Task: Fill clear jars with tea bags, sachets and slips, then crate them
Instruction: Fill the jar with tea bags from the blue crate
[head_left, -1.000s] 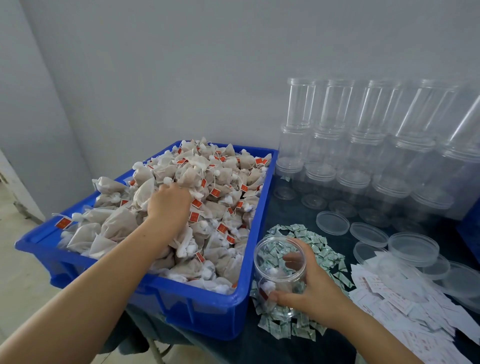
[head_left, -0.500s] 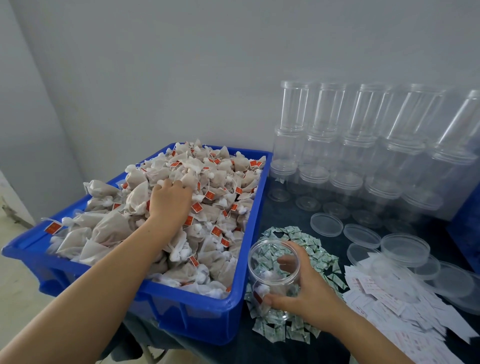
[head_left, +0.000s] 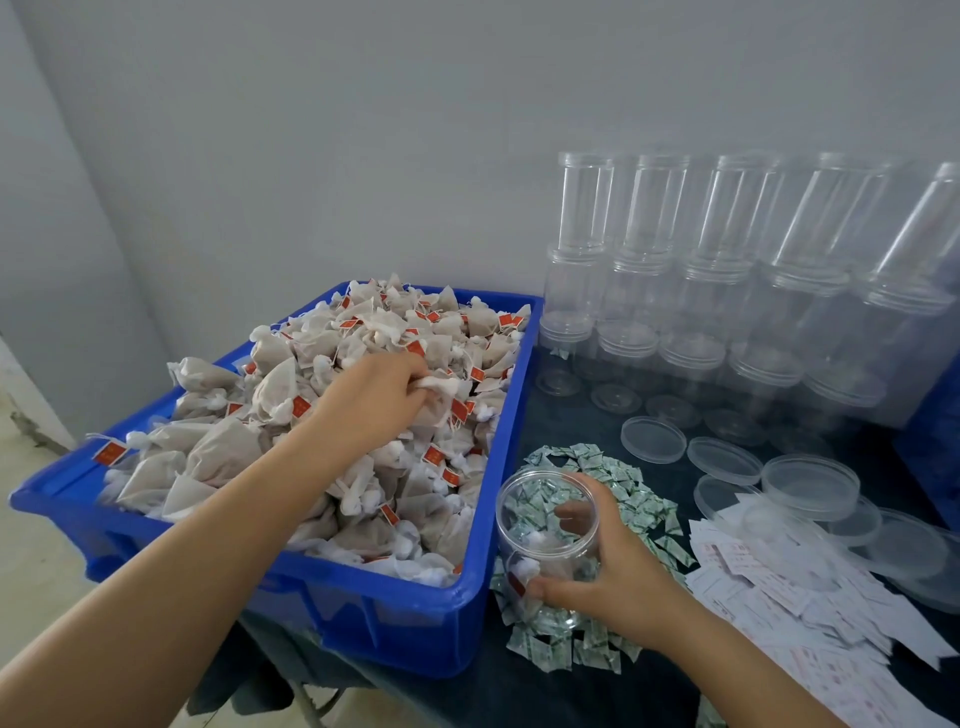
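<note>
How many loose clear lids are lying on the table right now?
6 at least, all right of the sachets: one, one, one on top, one beneath, and two rightward; others may be hidden.

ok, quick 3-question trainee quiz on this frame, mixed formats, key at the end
1. True or false: the left hand is pinching a tea bag over the blue bin.
2. What lies directly under the jar held by the right hand?
A. paper slips
B. green-and-white sachets
C. loose lids
3. Fill in: the empty jars stand stacked against the ____.

Key:
1. true
2. B, the sachets
3. wall
</note>
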